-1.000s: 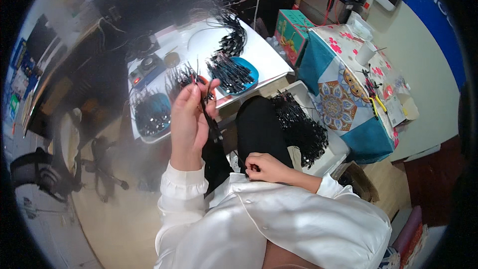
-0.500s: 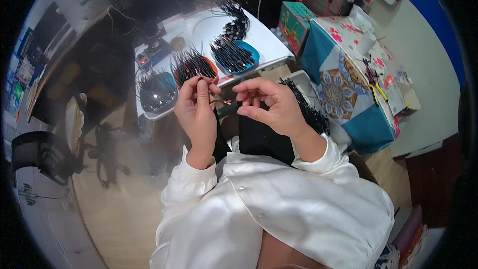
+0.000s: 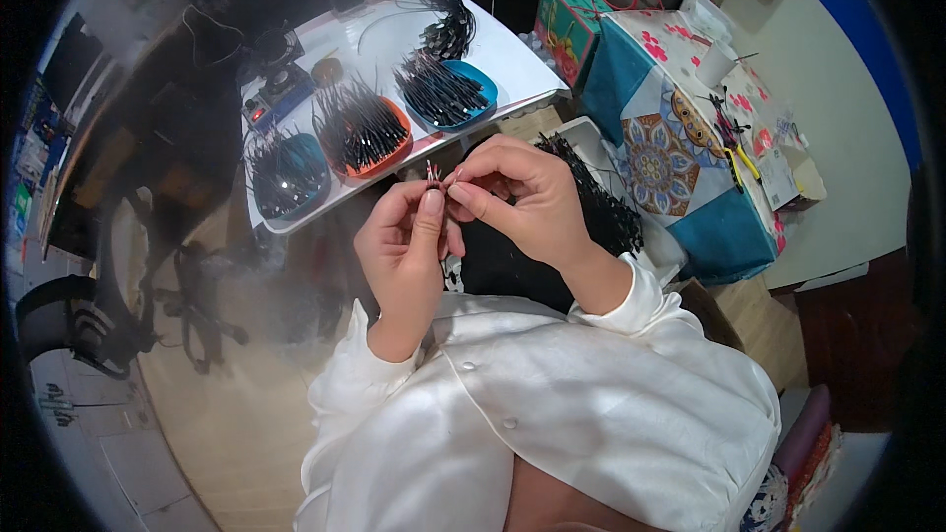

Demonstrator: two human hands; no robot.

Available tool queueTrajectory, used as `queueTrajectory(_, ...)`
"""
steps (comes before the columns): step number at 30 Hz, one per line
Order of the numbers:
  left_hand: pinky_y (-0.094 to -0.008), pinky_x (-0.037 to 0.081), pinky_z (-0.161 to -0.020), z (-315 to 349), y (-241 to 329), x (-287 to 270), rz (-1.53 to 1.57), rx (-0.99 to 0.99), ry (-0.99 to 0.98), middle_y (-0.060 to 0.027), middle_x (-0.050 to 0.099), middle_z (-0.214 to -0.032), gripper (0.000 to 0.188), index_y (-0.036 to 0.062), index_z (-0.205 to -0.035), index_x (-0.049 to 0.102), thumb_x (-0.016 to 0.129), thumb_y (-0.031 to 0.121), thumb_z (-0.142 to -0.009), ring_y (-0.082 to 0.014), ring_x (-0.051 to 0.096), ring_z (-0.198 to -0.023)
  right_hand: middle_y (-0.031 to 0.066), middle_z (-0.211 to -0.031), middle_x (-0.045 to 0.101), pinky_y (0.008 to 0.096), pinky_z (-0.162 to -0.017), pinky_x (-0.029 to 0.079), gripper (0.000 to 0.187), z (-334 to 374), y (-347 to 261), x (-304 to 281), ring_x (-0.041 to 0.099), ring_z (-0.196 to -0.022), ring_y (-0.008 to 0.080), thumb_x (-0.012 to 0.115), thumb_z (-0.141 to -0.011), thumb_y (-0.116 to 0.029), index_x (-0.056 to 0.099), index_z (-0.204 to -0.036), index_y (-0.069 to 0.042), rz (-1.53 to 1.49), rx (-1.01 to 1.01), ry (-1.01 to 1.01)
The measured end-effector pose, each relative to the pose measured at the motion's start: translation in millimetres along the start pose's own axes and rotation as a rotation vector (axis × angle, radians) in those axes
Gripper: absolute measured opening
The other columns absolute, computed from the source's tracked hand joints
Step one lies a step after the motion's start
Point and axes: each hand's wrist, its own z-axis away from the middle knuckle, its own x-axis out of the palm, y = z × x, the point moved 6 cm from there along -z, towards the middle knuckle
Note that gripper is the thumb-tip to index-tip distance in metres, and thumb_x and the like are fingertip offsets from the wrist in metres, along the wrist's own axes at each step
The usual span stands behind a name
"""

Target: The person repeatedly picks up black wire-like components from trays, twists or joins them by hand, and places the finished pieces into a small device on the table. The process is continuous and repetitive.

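My left hand (image 3: 406,244) pinches a short dark wire (image 3: 434,173) between thumb and forefinger, and thin red and pale ends stick up from the grip. Close against it, the thumb and forefinger of my right hand (image 3: 532,202) are pressed together at those wire ends; the fingertips partly hide them. Just beyond my hands, an orange tray (image 3: 386,164) holds many black wires lying side by side. A blue tray (image 3: 481,108) of similar wires sits to its right, and a bluish tray (image 3: 313,195) with more wires to its left.
The trays stand on a white table (image 3: 522,74), with a small device (image 3: 281,89) showing a red light. More black wires (image 3: 606,207) lie in a bin by my right arm. Yellow-handled pliers (image 3: 746,164) and a white cup (image 3: 716,65) rest on the patterned cloth.
My right hand has moved left to meet the left one, and its fingers have closed at the wire ends. The left hand has shifted slightly right and down; the view has shifted a little.
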Motion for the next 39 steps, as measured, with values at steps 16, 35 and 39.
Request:
queueTrajectory(16,-0.0183,0.026,-0.047,-0.4,-30.1,-3.2,0.312,-0.298,-0.040,-0.0080,0.061,-0.072,0.017,-0.0068,-0.101,0.062,0.056,0.008,-0.095,-0.0038,0.037,-0.052,0.0053,-0.086,0.066,0.0225,-0.072,0.052,0.009,2.8,42.5,2.9,0.062,-0.078,0.0094,0.065,-0.088,-0.003,0.064,-0.095,0.003,-0.528,0.301,0.000)
queueTrajectory(35,-0.0178,0.031,-0.049,15.8,-21.7,5.0,0.234,-0.464,-0.289,-0.0091,0.063,-0.073,0.016,-0.0068,-0.099,0.065,0.056,0.006,-0.095,-0.0048,0.042,-0.054,0.0035,-0.086,0.063,0.0210,-0.066,0.052,0.012,30.9,58.7,24.0,0.062,-0.073,0.0086,0.061,-0.090,-0.011,0.058,-0.096,-0.002,-1.189,0.641,-0.253)
queueTrajectory(39,-0.0179,0.033,-0.049,16.9,-21.5,3.3,0.108,-0.431,-0.265,-0.0085,0.064,-0.074,0.016,-0.0063,-0.099,0.065,0.056,0.006,-0.095,-0.0049,0.044,-0.055,0.0027,-0.084,0.062,0.0215,-0.065,0.052,0.011,28.5,57.2,18.3,0.062,-0.072,0.0086,0.060,-0.091,-0.013,0.057,-0.094,-0.002,-1.056,0.607,-0.268)
